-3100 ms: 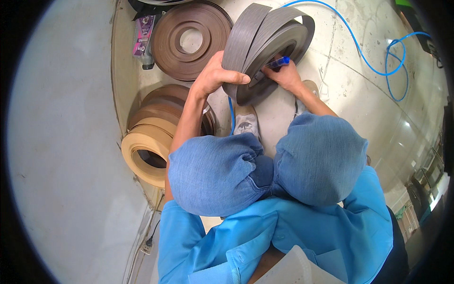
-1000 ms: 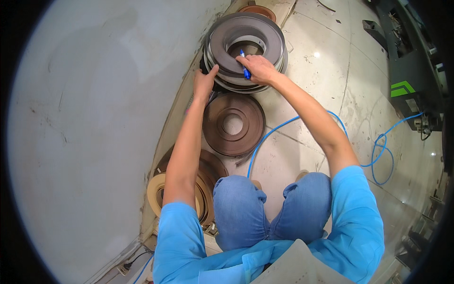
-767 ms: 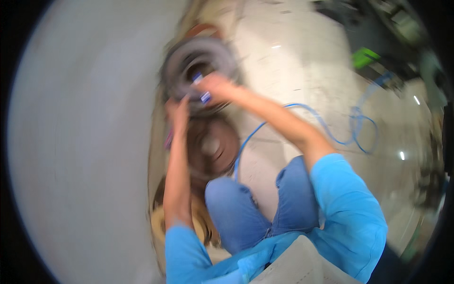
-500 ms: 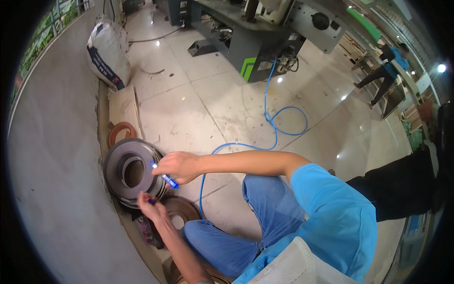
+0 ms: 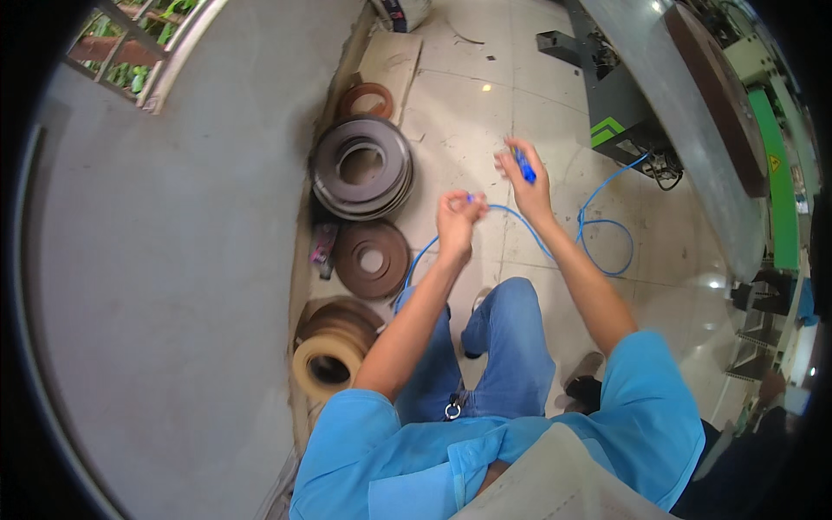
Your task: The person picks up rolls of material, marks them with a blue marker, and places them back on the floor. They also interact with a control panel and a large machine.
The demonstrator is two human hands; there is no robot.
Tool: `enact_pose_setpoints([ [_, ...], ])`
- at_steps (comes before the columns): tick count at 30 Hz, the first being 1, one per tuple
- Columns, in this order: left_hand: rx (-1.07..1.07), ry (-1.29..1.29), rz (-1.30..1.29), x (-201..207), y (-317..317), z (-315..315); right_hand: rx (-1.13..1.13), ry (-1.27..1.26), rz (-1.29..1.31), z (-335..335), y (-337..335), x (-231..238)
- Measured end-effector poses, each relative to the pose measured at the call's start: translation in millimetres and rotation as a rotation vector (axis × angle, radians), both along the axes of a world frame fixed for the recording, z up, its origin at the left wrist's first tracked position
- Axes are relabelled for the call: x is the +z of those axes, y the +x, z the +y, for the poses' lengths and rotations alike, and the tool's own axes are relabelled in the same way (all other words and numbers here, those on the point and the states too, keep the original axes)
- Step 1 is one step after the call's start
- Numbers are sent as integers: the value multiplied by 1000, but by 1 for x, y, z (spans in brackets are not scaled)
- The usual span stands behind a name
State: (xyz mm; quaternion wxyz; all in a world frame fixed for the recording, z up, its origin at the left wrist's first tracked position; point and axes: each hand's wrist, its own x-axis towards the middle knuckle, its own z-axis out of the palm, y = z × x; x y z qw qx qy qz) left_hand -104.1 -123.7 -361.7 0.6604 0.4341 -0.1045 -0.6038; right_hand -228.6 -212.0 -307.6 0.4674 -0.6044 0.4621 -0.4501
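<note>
My right hand is closed around a blue marker pen, held up above the floor. To its left, my left hand pinches a small blue piece that looks like the pen's cap; the fingers cover most of it. The two hands are apart. Left of them lies a stack of grey ring-shaped rolls of band. A flat brown roll lies just nearer to me, beside the stack. Neither hand touches the rolls.
A blue hose loops over the tiled floor. A grey wall runs along the left. Nearer lies a yellowish roll, and an orange-brown ring sits beyond the stack. A machine stands at the far right.
Both hands have left the grey stack and moved right, still holding the marker and the small blue piece. The view has turned, and my body now sits more upright in it.
</note>
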Motion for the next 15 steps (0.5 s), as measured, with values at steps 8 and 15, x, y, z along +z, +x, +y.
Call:
enact_pose_setpoints([
  [8, -268, 519, -31, 83, 0, 225, -73, 397, 290, 248, -27, 76],
  [15, -334, 532, -111, 231, 40, 252, -28, 161, 225, 308, -11, 261],
])
